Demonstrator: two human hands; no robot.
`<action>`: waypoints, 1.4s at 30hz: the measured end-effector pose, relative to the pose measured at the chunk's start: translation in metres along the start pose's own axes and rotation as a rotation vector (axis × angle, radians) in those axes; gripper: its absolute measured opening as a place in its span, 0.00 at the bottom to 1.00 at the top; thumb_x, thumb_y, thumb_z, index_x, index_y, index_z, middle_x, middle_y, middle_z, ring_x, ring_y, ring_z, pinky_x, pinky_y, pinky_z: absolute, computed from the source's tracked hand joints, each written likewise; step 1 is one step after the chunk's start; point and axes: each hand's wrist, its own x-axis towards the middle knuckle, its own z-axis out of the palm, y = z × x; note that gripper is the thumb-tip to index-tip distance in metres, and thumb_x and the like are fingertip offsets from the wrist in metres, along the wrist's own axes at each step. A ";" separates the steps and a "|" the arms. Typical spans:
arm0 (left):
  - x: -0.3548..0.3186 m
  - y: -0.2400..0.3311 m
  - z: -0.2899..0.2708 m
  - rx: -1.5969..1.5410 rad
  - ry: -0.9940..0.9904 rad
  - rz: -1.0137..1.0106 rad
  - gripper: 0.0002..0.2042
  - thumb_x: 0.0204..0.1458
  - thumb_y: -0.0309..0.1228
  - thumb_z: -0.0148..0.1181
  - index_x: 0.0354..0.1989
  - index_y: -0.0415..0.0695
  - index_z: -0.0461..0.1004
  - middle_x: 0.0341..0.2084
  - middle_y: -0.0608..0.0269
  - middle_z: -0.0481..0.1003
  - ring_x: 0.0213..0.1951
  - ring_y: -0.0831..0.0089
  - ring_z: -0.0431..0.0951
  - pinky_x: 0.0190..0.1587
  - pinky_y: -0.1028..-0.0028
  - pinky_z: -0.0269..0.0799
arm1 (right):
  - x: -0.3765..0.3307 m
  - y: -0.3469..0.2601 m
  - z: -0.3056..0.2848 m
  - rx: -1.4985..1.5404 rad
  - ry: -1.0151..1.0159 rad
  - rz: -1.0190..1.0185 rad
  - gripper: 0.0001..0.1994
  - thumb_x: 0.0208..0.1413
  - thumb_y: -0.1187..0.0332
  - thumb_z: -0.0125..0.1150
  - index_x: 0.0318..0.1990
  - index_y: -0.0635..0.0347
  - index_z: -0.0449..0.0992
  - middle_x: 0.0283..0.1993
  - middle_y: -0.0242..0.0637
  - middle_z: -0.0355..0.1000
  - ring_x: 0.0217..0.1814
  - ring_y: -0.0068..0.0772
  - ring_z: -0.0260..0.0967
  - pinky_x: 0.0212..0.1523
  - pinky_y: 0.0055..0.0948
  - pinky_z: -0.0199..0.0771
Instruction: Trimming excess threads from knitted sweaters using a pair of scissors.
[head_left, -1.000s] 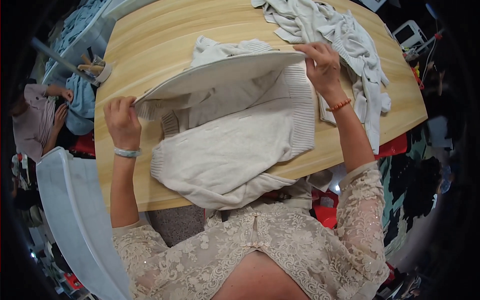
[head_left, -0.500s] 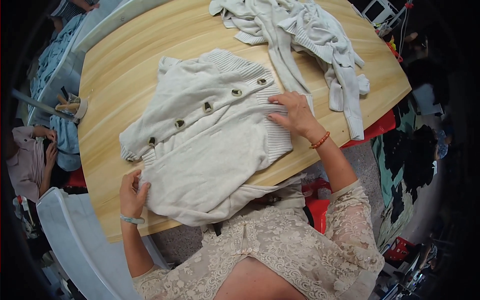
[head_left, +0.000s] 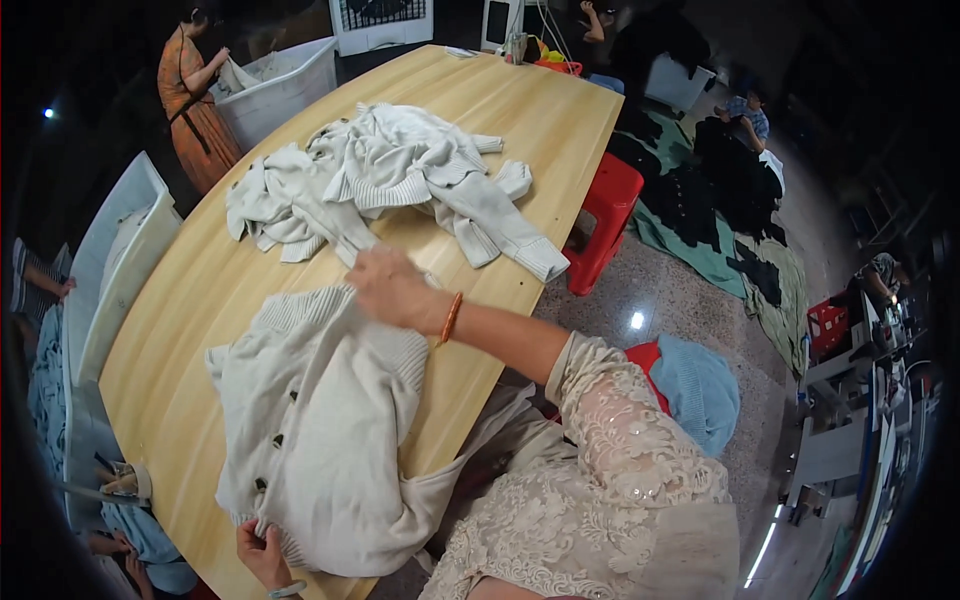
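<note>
A cream knitted cardigan [head_left: 310, 430] with dark buttons lies spread on the wooden table [head_left: 180, 330], its lower part hanging over the near edge. My left hand [head_left: 262, 553] grips the cardigan's hem at the table's near edge. My right hand [head_left: 392, 288], with an orange bracelet at the wrist, rests on the cardigan's far upper part, fingers pressed on the knit. Just beyond that hand lies a heap of cream knitted garments [head_left: 390, 180].
A red stool [head_left: 605, 215] stands by the table's right side. White bins [head_left: 275, 85] and a person in an orange dress [head_left: 195, 105] are at the far left. Dark and green cloth [head_left: 720, 210] lies on the floor. Another person sits at lower left [head_left: 130, 540].
The cardigan went from lifted and shaken out to lying flat, buttons up. My left hand dropped to its hem at the near edge; my right hand moved onto its far upper part.
</note>
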 end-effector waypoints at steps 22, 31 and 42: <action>-0.051 0.074 0.043 -0.064 0.080 -0.005 0.04 0.50 0.22 0.64 0.33 0.38 0.77 0.27 0.66 0.76 0.30 0.82 0.73 0.33 0.79 0.70 | -0.079 -0.259 0.095 1.119 -0.439 -0.281 0.08 0.48 0.70 0.63 0.36 0.60 0.76 0.30 0.43 0.73 0.30 0.42 0.72 0.31 0.34 0.72; -0.005 0.034 0.006 0.398 0.346 0.241 0.12 0.45 0.21 0.62 0.39 0.43 0.76 0.35 0.55 0.73 0.38 0.60 0.76 0.39 0.68 0.72 | -0.079 -0.271 0.082 0.975 -0.461 -0.383 0.10 0.47 0.71 0.62 0.38 0.61 0.74 0.30 0.45 0.73 0.29 0.44 0.74 0.31 0.35 0.73; -0.031 0.084 0.043 -0.339 0.023 -0.141 0.04 0.52 0.21 0.65 0.34 0.35 0.78 0.29 0.65 0.79 0.31 0.82 0.77 0.35 0.81 0.74 | -0.091 -0.268 0.050 0.838 -0.246 -0.446 0.16 0.47 0.74 0.63 0.45 0.56 0.70 0.37 0.42 0.68 0.35 0.48 0.72 0.34 0.41 0.74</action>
